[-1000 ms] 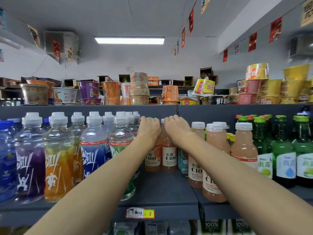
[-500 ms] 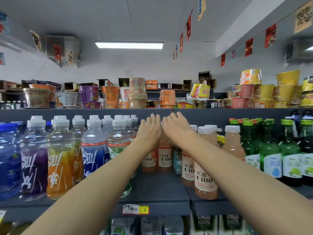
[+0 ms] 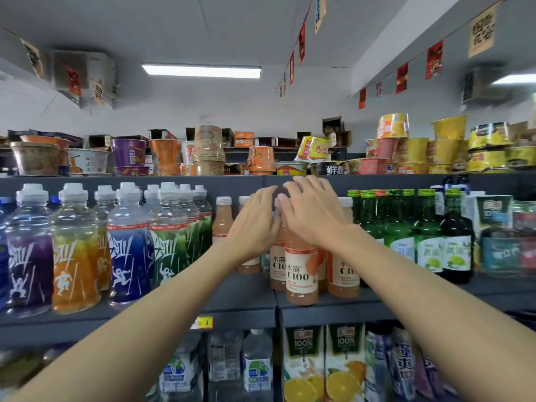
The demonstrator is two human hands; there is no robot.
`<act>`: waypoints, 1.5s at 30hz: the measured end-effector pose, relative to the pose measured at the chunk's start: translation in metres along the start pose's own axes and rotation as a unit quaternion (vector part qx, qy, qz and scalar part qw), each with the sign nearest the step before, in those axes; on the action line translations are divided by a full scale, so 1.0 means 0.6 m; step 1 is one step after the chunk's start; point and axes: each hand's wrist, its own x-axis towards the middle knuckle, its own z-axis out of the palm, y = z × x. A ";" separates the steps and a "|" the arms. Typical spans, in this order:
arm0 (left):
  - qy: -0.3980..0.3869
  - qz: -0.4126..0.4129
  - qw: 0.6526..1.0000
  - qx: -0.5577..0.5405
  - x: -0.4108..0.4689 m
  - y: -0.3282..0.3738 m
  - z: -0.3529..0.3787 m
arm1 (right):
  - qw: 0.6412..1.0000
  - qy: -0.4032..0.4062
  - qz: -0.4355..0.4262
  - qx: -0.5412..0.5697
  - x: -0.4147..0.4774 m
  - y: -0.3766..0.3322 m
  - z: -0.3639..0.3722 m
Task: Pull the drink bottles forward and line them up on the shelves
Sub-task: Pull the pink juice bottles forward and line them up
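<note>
Fig.: head view, both arms reaching to the middle shelf (image 3: 240,294). The left grip (image 3: 255,224) and right grip (image 3: 311,210) sit side by side, nearly touching, backs toward the camera. Both are apart, not clamped: left fingers lie straight and together, right fingers spread and slightly bent (blurred, so contact w/ the caps underneath cannot be told). Directly below the right grip stands the front C100 bottle (image 3: 300,271), peach-coloured, upright, at the shelf's front edge; its cap is hidden behind the palm. More C100 bottles (image 3: 343,271) crowd just behind and beside it, under both grips, and one further (image 3: 222,221) stands back on the shelf, left of the left grip. Further left of the left grip: a row of sports-drink bottles (image 3: 127,256) w/ white caps. Right of the right grip: green glass bottles (image 3: 426,245). Above both grips, on the top shelf: noodle cups (image 3: 208,152). Below the right grip, one shelf down: orange-juice cartons (image 3: 303,364).
</note>
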 end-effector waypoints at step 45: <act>-0.212 -0.077 0.949 0.221 -0.016 -0.059 -0.169 | 0.948 -0.099 0.097 0.286 0.036 -0.135 0.017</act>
